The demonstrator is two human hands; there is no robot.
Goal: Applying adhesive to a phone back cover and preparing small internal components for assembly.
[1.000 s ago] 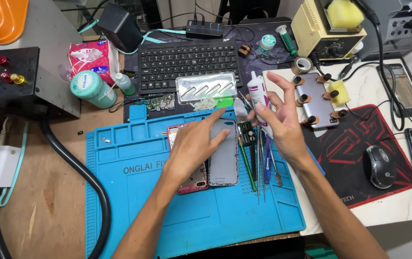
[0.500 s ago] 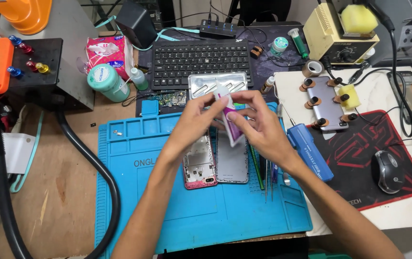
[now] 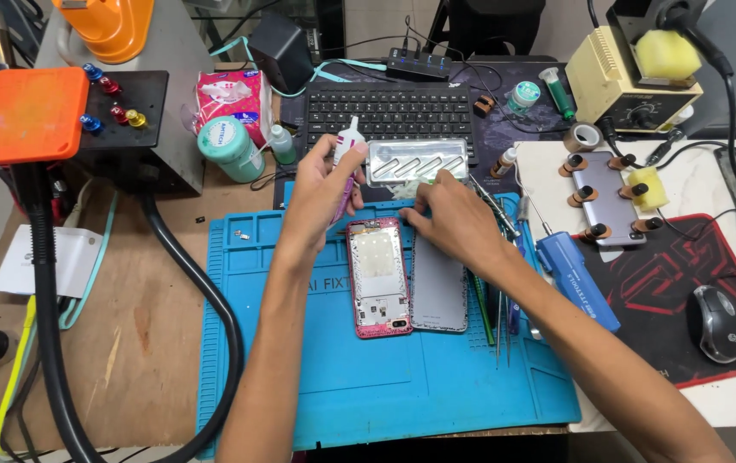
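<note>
My left hand (image 3: 316, 193) grips a small white glue tube with a purple label (image 3: 346, 150), held upright above the top of an opened pink phone frame (image 3: 378, 279) lying on the blue work mat (image 3: 299, 360). My right hand (image 3: 454, 219) rests with its fingertips on the top edge of a grey phone back panel (image 3: 438, 287) that lies right beside the pink frame. Nothing sits in the right hand.
A shiny metal tray (image 3: 419, 160) and black keyboard (image 3: 389, 111) lie behind the mat. Tweezers and thin tools (image 3: 497, 309) and a blue screwdriver (image 3: 576, 276) lie at the right. A clamped phone (image 3: 608, 197), mouse (image 3: 715, 323), thick black hose (image 3: 205, 291), green-capped bottle (image 3: 231, 147).
The view shifted closer. My left hand took the glue tube and carried it left and up; my right hand let go and dropped onto the grey panel.
</note>
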